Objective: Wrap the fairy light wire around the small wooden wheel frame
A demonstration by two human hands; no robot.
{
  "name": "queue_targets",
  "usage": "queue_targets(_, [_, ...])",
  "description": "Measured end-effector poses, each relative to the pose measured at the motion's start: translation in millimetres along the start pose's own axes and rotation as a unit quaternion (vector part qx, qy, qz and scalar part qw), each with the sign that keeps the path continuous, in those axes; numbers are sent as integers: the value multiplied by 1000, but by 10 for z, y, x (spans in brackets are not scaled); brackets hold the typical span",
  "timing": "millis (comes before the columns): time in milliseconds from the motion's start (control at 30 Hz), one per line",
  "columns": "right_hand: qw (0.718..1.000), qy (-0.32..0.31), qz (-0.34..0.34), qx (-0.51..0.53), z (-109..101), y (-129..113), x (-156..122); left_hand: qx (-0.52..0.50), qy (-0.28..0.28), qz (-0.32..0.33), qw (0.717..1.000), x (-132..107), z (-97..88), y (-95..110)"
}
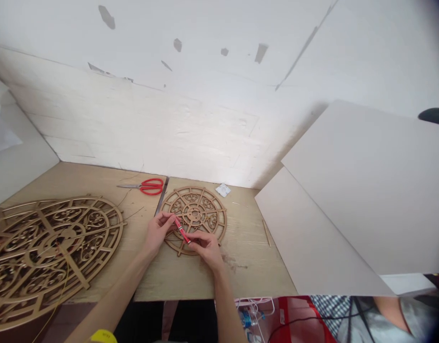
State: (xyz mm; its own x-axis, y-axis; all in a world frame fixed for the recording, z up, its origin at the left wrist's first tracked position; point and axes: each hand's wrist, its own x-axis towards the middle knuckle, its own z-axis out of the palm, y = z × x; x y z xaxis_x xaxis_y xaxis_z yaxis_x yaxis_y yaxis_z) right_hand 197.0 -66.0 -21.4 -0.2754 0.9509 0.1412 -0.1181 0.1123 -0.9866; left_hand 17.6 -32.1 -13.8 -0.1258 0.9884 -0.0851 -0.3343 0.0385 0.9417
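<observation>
A slim red tube (183, 231) with a pale and dark band slants between my two hands. My left hand (158, 229) pinches its upper end between thumb and fingertips. At the lower end, my right hand (207, 247) is closed on the tube in the same way. Just beneath both hands lies a round, gold-brown openwork ornament (218, 209) with a ring centre, spokes and scrollwork. The hands cover part of its near side.
Larger openwork discs (114, 238) are stacked at the left, reaching past the table edge. Red-handled scissors (152, 186) lie near the wall beside a table seam. A small white packet (223, 190) is behind the ornament. White boards (323, 238) lean at the right; a person sits beyond.
</observation>
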Motion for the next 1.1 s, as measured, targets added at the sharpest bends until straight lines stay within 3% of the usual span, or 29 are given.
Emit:
queue_targets(633, [1000, 1, 1, 19, -4, 27, 53, 9, 1, -7, 1000, 38, -23, -25])
queue_targets(767, [1000, 4, 14, 19, -17, 36, 109, 0, 22, 10, 1000, 89, -28, -58])
queue_targets(1100, [998, 0, 48, 39, -17, 56, 120, -13, 15, 2, 1000, 94, -45, -67])
